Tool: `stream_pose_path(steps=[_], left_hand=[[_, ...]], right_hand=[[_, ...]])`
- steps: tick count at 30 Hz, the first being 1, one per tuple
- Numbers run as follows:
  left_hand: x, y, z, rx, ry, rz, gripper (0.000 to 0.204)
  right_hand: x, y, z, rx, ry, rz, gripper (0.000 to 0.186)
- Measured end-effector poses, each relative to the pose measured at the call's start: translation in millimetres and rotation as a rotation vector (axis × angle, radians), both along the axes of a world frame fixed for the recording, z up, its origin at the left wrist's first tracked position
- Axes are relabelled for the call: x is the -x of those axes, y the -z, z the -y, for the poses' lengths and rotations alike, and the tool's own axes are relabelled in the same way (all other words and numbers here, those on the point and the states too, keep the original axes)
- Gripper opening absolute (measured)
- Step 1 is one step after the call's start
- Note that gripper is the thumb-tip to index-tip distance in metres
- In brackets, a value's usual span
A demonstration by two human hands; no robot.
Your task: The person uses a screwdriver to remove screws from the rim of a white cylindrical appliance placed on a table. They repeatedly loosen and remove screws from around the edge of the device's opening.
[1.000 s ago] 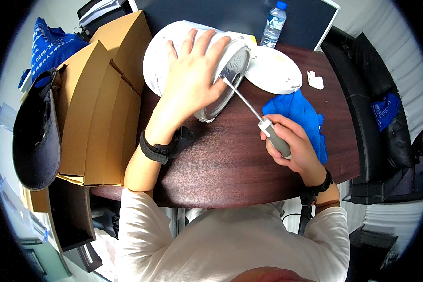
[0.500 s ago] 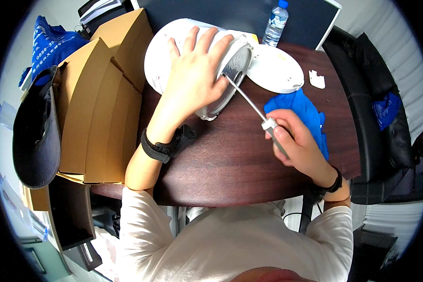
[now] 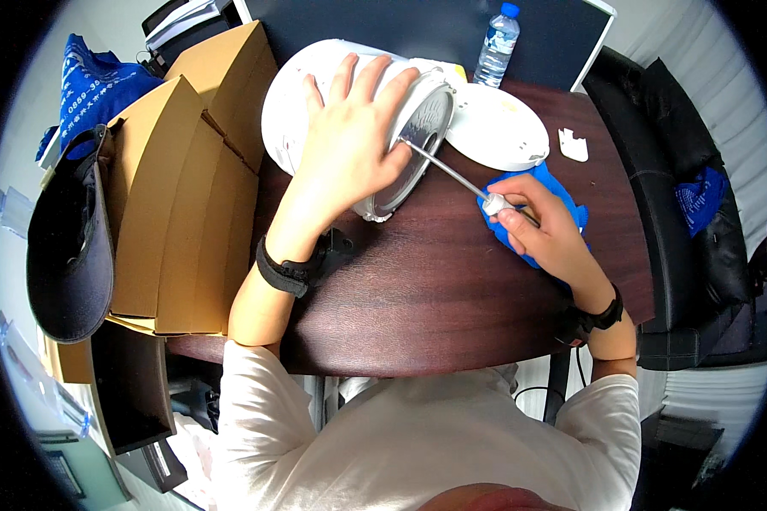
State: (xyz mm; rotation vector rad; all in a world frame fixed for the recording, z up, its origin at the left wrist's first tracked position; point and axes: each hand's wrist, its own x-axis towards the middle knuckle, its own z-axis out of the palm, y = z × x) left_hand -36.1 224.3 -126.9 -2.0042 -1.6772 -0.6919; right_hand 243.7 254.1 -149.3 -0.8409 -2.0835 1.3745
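Observation:
A white, rounded appliance body [image 3: 285, 115] lies on its side on the dark wooden table, its round metallic end [image 3: 428, 119] facing right. My left hand [image 3: 349, 140] rests spread over it, fingers stretched across the shell and the thumb near the end's rim. In my right hand [image 3: 541, 226] is a screwdriver [image 3: 457, 176] with a pale handle and a long metal shaft. The shaft's tip meets the rim of the round end beside my left thumb. Just what the tip touches is too small to make out.
A round white cover [image 3: 498, 128] and a small white plastic piece [image 3: 573, 145] lie to the right. Blue cloth [image 3: 524, 243] sits under my right hand. A water bottle [image 3: 497, 47] stands at the back. Cardboard boxes [image 3: 175, 204] and a dark cap [image 3: 70, 238] are at left.
My right hand has moved up and the screwdriver's handle has risen with it, so the shaft lies flatter. The tip stays by the rim. My left hand stays on the appliance body.

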Motion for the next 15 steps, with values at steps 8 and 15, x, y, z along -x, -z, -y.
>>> stream_pose_path(steps=[8, 15], left_hand=[[-0.4, -0.1, -0.6, 0.001, -0.005, -0.004, 0.077], [0.2, -0.9, -0.4, 0.003, -0.001, -0.004, 0.078]], right_hand=[[-2.4, 13.6, -16.0, -0.27, -0.059, -0.054, 0.025], [-2.1, -23.3, -24.3, -1.214, 0.076, 0.264, 0.03]])
